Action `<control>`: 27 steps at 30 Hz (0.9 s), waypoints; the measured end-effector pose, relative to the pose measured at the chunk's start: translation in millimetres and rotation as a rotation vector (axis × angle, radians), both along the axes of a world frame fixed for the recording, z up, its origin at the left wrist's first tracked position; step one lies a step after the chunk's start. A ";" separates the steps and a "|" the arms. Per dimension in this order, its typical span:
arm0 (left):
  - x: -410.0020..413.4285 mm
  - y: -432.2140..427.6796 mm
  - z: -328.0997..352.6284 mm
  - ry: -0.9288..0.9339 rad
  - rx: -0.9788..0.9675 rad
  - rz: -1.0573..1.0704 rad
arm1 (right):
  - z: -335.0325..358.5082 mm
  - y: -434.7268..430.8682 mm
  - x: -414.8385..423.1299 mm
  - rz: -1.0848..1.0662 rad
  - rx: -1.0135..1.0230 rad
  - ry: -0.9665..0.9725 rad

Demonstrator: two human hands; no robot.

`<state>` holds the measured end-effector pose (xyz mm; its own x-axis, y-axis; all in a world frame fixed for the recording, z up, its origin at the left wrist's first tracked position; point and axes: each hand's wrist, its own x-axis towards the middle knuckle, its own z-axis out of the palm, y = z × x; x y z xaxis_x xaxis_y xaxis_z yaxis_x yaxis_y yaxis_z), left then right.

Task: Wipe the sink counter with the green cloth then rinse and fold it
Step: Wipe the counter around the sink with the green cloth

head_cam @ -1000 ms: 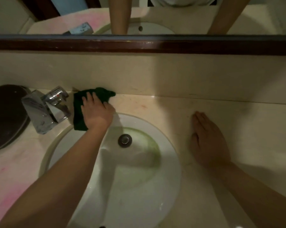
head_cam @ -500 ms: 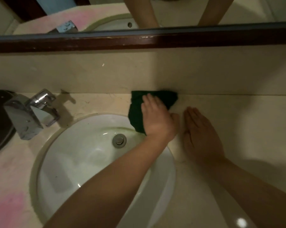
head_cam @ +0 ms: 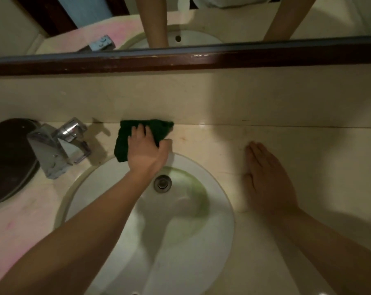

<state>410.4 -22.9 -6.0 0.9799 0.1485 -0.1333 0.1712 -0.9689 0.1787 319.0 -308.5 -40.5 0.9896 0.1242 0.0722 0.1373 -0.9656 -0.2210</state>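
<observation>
You have a matt green cloth (head_cam: pixel 122 145) on a smooth, glossy stone-like counter (head_cam: pixel 318 156). At left your faucet (head_cam: pixel 52 150) is shiny metal, the sink (head_cam: pixel 212 241) glossy white ceramic, the far mirror frame (head_cam: pixel 244 57) dark wood.

left hand (head_cam: pixel 147 153), right hand (head_cam: pixel 267 184) bare; forearms (head_cam: pixel 84 231) uncovered to near edge; white top (head_cam: pixel 229 2) reflected in far mirror (head_cam: pixel 340 18)

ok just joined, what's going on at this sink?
A person is on the wiping step. Their left hand presses the green cloth onto the counter behind the sink, against the back wall, to the right of the tap. The right hand lies flat on the counter beside the sink, holding nothing. No water visibly runs; rinsing and folding are not yet done.
</observation>
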 end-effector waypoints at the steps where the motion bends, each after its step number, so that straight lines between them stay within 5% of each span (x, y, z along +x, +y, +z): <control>1: -2.4 -8.2 -3.3 -0.019 0.000 -0.039 | 0.1 0.8 0.0 -0.004 -0.009 -0.001; 15: -14.2 -138.7 -2.2 -0.061 -0.091 -0.483 | -2.4 1.9 -1.1 -0.030 0.008 -0.018; 22: -5.0 -206.6 -9.4 0.068 -0.097 -0.951 | -7.8 -7.4 -3.9 -0.518 0.171 -0.169; 27: -0.1 -138.3 -12.4 0.000 -0.069 -0.857 | -6.8 -10.0 -0.2 -0.429 0.068 -0.092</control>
<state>410.3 -161.2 -18.4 0.7501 -0.6512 -0.1153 -0.6147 -0.7508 0.2419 318.8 -318.4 -47.3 0.9396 -0.3048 0.1559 -0.2511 -0.9230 -0.2916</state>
